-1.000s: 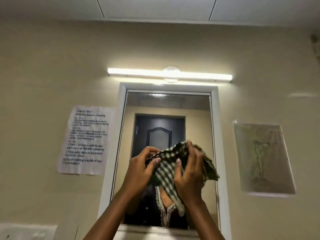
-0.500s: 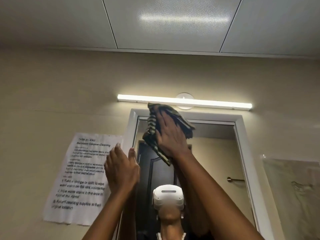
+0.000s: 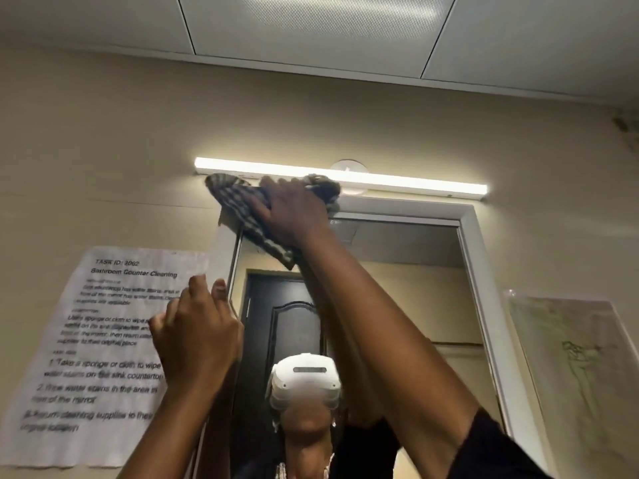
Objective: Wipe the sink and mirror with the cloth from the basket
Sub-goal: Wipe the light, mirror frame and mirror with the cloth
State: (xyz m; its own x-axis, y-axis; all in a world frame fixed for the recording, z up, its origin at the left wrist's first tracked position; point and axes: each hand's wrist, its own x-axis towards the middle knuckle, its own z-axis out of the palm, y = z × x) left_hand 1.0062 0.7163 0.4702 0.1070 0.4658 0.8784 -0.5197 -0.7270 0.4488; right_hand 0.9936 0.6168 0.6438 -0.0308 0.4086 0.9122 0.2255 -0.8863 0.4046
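Note:
A white-framed mirror (image 3: 408, 292) hangs on the beige wall in front of me. My right hand (image 3: 294, 212) presses a checked green-and-white cloth (image 3: 242, 209) flat against the mirror's top left corner, over the frame and just under the light bar. My left hand (image 3: 197, 333) rests with fingers spread against the mirror's left frame edge, lower down, holding nothing. The sink and the basket are out of view.
A lit white light bar (image 3: 397, 179) runs above the mirror. A printed instruction sheet (image 3: 90, 354) is taped left of the mirror, a drawing sheet (image 3: 570, 375) to its right. The mirror reflects a dark door and a person wearing a white headset.
Both hands held the cloth low before the mirror; my left hand let go. My right hand carried the cloth up to the top left corner and slid it further left.

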